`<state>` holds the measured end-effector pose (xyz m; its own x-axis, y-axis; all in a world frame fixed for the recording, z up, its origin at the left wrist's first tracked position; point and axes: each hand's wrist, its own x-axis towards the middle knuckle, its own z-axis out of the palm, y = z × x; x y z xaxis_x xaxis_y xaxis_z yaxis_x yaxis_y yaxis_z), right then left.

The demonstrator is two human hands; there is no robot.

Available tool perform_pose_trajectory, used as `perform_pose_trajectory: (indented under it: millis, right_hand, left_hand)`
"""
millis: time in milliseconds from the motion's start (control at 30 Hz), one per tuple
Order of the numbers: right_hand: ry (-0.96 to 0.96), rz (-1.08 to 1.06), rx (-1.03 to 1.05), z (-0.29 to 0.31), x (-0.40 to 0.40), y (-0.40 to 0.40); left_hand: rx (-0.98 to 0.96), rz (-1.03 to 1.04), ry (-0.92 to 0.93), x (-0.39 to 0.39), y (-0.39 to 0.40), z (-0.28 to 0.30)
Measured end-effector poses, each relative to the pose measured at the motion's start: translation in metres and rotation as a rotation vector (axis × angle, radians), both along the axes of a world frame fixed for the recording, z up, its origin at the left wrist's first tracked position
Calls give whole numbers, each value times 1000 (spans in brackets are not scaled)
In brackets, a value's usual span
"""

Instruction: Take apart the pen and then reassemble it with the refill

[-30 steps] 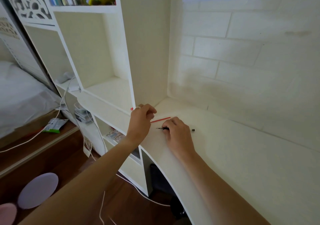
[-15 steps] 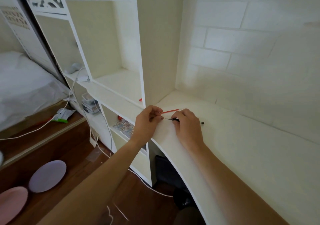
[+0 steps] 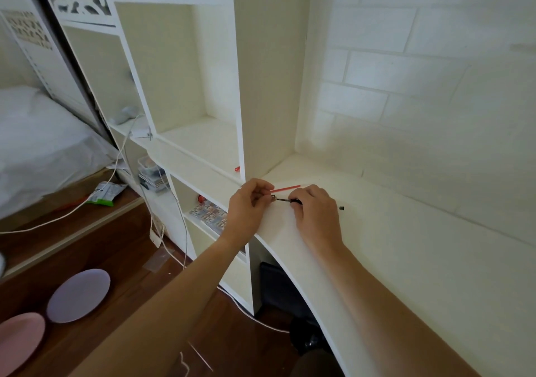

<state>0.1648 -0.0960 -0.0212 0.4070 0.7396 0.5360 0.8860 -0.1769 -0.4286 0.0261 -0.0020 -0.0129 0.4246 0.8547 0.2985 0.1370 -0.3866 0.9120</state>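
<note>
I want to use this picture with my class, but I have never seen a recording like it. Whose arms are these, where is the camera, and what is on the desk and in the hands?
There is no machine here: a person wears a wide-angle camera on the head, looking forward and down, so both arms reach in from the bottom edge. The left hand and the right hand meet over a white desk beside a white bookshelf. The right hand grips a thin black pen, whose far end pokes out behind it. The left hand's fingers pinch a tiny part at the pen's tip; it is too small to identify. A thin red stick, perhaps the refill, shows just beyond the hands; whether it rests on the desk or is held is unclear.
</note>
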Motion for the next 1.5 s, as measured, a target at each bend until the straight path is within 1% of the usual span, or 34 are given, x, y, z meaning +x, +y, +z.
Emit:
perform_pose_trajectory:
  millis: [167,400,533,667,833,967,1233,1500]
  right_hand:
    - [5,-29,-10,-1,0,0]
    - [5,-81,-22,-3,1,0]
    - [-14,-3,-48,-1,-4,0]
    - [-39,76,-65,0,-7,0]
    - [-33,23,-62,1,-3,-1]
    - [-49,-25,-46,1,-3,-1]
    - [-80,-25,-54,1,-3,0]
    - [-54,28,-87,2,-5,1]
  left_hand:
    - [-68,3,-69,0,0,1]
    - [-55,90,-65,4,1,-1]
    - [27,42,14,3,-2,-1]
    - [32,-12,13,0,-2,0]
    - [-45,-47,-63,-2,-1,2]
    - [-42,-54,-57,-1,0,0]
    - [-54,-141,-38,-4,1,3]
    - [-40,-201,-16,-5,0,3]
